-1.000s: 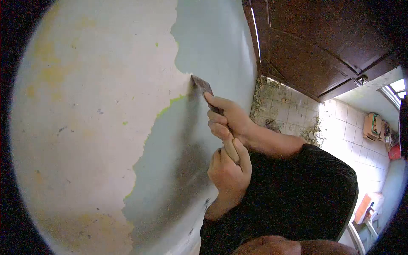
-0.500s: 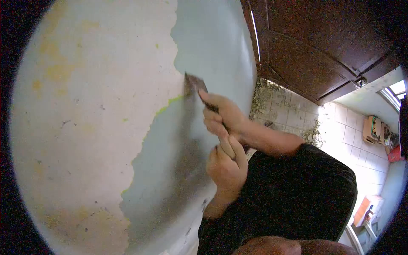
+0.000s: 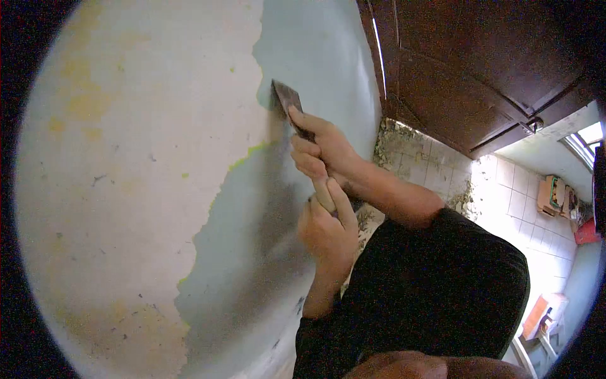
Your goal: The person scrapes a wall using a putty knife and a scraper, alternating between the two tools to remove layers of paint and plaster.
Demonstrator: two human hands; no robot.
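Note:
A metal scraper (image 3: 288, 98) has its blade at the ragged edge between pale bared wall (image 3: 145, 145) and light blue-green paint (image 3: 315, 57). My right hand (image 3: 325, 148) is closed around the scraper near its blade, thumb stretched along the metal. Just below, my left hand (image 3: 328, 230) wraps round the lower end of the handle (image 3: 323, 194). A thin yellow-green line (image 3: 243, 158) follows part of the paint edge. Whether the blade touches the wall cannot be made out for certain.
A dark brown door (image 3: 467, 63) stands at upper right. Flakes and debris (image 3: 385, 142) lie on the tiled floor (image 3: 416, 167) by the wall. Farther right are boxes (image 3: 552, 196), a red object (image 3: 587, 232) and an orange-and-white item (image 3: 540, 316).
Both hands and the scraper have moved up and slightly left along the wall. The blade sits higher, by the blue-green paint. Both hands still hold the tool.

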